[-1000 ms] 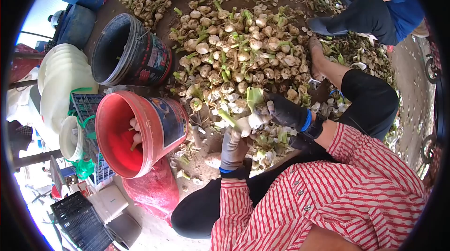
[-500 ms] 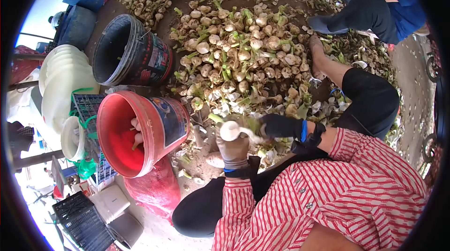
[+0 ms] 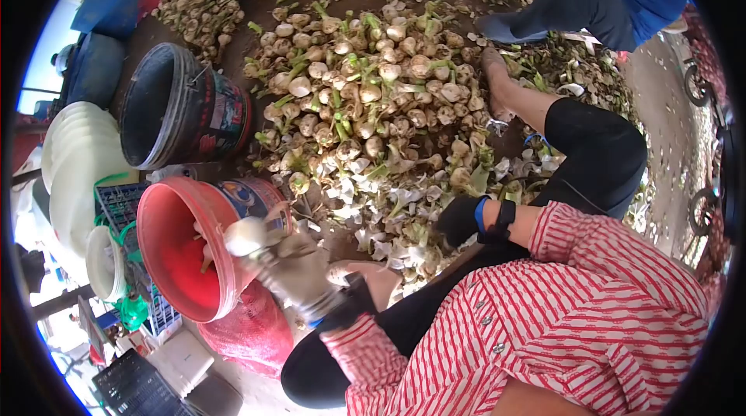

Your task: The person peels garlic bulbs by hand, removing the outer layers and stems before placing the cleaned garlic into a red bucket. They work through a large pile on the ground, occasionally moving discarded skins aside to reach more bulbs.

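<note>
Gloved left hand (image 3: 291, 268) grasps a blurred white garlic bulb (image 3: 245, 237) at the three o'clock rim of the red bucket (image 3: 145, 261). Gloved right hand (image 3: 460, 222) sits at two o'clock from it, finger state unclear, below the unpeeled garlic pile (image 3: 373, 93).

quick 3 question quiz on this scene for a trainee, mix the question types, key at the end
1. Multiple choice: which holds the white bulb?
A) the right hand
B) the left hand
C) both hands together
2. True or false: at least one bulb lies inside the red bucket.
3. Fill in the blank: the person's red and white shirt has a pattern of ____.
Key: 1 B; 2 true; 3 stripes
</note>
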The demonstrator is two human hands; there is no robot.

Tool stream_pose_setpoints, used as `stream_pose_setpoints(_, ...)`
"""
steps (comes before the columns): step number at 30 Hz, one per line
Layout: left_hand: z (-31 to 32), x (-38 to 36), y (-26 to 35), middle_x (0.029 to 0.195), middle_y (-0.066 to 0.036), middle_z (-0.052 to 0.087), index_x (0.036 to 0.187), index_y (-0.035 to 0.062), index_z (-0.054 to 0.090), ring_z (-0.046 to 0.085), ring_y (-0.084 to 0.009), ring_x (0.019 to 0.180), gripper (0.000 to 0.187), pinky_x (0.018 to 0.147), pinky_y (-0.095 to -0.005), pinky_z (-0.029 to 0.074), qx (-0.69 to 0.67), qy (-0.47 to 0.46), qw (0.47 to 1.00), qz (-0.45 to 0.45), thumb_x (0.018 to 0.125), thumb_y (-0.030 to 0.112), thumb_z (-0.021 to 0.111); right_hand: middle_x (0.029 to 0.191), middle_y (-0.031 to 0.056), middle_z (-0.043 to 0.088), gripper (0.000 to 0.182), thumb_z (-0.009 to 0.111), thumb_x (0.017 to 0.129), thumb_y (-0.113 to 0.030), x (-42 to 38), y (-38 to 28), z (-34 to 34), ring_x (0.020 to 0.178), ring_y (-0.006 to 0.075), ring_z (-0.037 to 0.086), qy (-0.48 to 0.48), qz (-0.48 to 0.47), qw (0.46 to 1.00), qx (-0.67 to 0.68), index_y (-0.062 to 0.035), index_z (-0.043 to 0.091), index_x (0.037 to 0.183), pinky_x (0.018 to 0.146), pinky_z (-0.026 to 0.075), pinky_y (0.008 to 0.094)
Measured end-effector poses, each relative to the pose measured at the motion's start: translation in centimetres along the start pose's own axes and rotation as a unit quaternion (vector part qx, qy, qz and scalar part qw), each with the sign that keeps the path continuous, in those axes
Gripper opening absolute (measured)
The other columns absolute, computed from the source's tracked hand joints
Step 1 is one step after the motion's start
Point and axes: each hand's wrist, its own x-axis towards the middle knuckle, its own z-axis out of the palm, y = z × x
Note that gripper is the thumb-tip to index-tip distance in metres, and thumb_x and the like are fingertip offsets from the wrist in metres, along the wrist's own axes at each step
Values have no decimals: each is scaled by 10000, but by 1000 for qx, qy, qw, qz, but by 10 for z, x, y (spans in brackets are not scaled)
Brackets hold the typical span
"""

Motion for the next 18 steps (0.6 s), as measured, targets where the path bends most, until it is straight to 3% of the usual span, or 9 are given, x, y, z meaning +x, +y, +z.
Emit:
stream_pose_setpoints(1,29,-2,-1,986,-83,589,1162,-27,435,573,-162,874,486,621,-245,453,69,-19,995,67,832,307,558,910,131,638,359,557,733,-322,4,4,-8,793,230,615,-64,27,997,12,-46,623,953,689,469,352)
stream_pose_setpoints(3,40,-3,-6,1019,-85,589,1155,-6,460,570,-162,882,474,617,-258,464,138,5,986,94,848,349,530,885,149,632,336,556,709,-282,28,76,18,794,285,610,159,-32,922,351,-50,624,943,675,468,401)
stream_pose_setpoints(6,-1,2,-22,1079,-70,582,1108,111,538,561,-147,925,355,640,-280,481,292,27,956,-32,883,375,464,812,133,631,267,548,712,-199,64,127,18,748,291,609,367,118,886,258,-63,631,927,634,467,397)
stream_pose_setpoints(8,-15,0,-54,1081,-35,585,1105,148,550,565,-149,920,304,670,-273,481,286,94,950,-79,892,345,459,782,131,626,221,562,698,-153,54,112,-4,700,300,609,323,209,921,-68,-59,640,882,604,468,391)
stream_pose_setpoints(11,-32,-10,-80,1130,-100,549,1198,88,491,541,-197,979,397,753,-310,459,353,140,918,-116,896,342,444,787,129,611,211,569,647,-121,73,124,24,743,314,593,299,217,916,-157,-32,600,835,638,456,422)
stream_pose_setpoints(14,-50,-21,-90,1240,-139,426,1301,73,346,455,-257,1085,503,895,-357,387,529,109,827,-154,890,340,458,916,200,590,422,567,662,-150,74,133,23,877,342,574,242,231,942,26,14,536,1050,759,444,423)
stream_pose_setpoints(15,-65,-20,-92,1240,-139,426,1301,73,346,455,-257,1085,503,895,-357,387,531,108,826,-155,890,340,458,976,223,573,504,565,674,-163,69,132,18,924,343,563,231,217,941,116,20,496,1139,792,439,407)
stream_pose_setpoints(16,-81,-18,-95,1231,-135,429,1309,70,325,458,-258,1078,499,891,-365,389,468,162,848,-189,892,306,464,1106,201,530,577,542,713,-152,58,118,2,1003,292,539,262,79,944,184,-2,403,1252,836,424,354)
stream_pose_setpoints(18,-87,-18,-106,1180,-122,461,1314,60,292,477,-235,1053,508,877,-359,401,337,234,882,-231,879,204,511,1124,160,522,539,516,733,-111,44,70,-26,1005,242,531,263,16,930,255,-12,408,1252,839,421,322)
